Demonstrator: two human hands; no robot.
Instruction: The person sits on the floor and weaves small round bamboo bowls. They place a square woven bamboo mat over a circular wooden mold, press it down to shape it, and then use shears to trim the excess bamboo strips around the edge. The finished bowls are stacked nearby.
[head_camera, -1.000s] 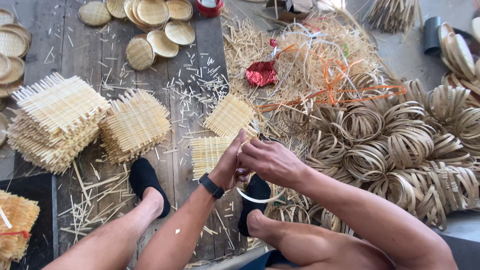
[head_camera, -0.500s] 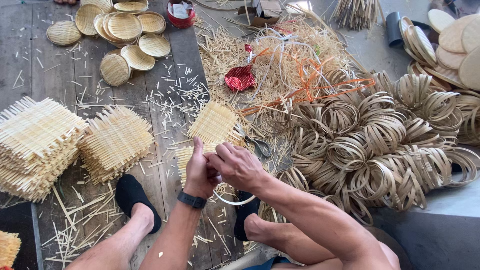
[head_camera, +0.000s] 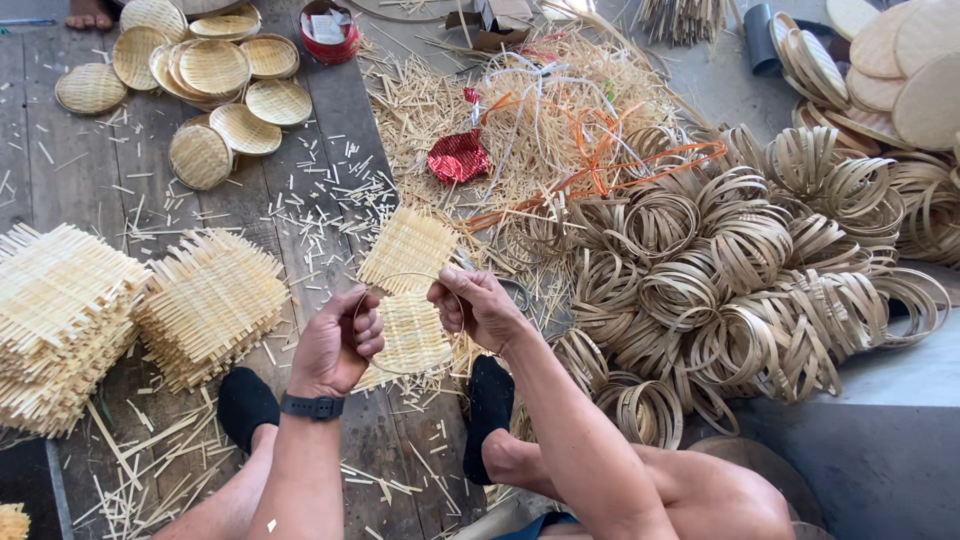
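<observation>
Left hand (head_camera: 338, 345) & right hand (head_camera: 472, 305) we clench on one hoop (head_camera: 408, 278); trays (head_camera: 205, 70) done at 11 o'clock, mats (head_camera: 205, 300) left.

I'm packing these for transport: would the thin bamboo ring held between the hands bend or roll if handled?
The bamboo ring is a thin strip, so probably light and springy. Left hand and right hand pinch opposite sides. Being round, it might roll on edge.
</observation>
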